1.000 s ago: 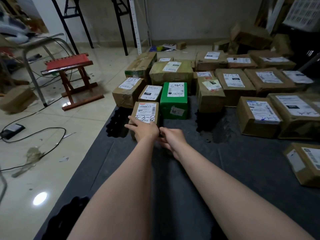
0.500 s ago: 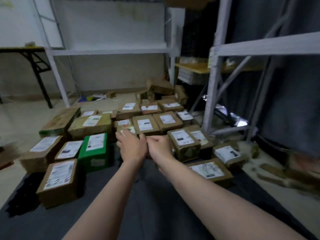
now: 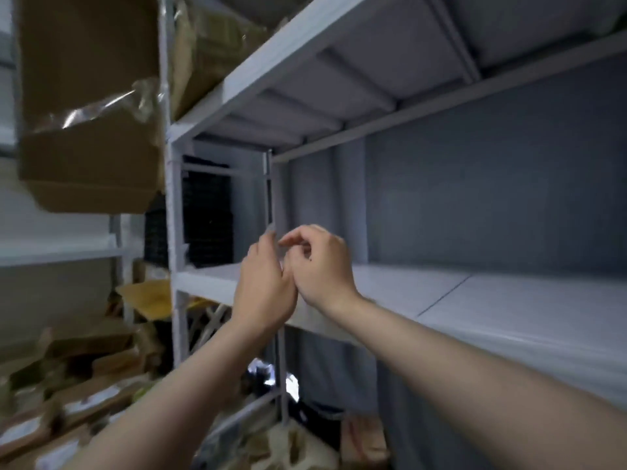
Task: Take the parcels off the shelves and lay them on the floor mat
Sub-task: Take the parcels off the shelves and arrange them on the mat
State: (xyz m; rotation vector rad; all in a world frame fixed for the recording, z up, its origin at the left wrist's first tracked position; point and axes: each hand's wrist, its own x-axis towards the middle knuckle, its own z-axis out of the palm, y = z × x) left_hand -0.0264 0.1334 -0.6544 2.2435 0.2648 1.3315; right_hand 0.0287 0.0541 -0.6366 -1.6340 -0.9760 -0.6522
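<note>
Both my hands are raised side by side in front of a white metal shelf rack. My left hand (image 3: 264,286) points its fingers upward and holds nothing. Touching it on the right, my right hand (image 3: 322,266) has loosely curled fingers and holds nothing too. The shelf board (image 3: 475,300) behind them is bare. A big brown cardboard box (image 3: 88,103) with clear tape sits high on the left. More wrapped parcels (image 3: 203,45) lie on the upper shelf. Labelled parcels (image 3: 68,401) lie on the floor at the lower left, blurred.
The rack's white upright post (image 3: 176,232) stands just left of my hands. A yellow padded envelope (image 3: 149,296) and loose cardboard are piled behind it. A black crate (image 3: 207,218) sits at the shelf's far end. More boxes (image 3: 298,446) lie under the bottom shelf.
My view has swung up from the floor mat and its parcels to the rack. Both hands have risen from the mat to shelf height, still together and still holding nothing.
</note>
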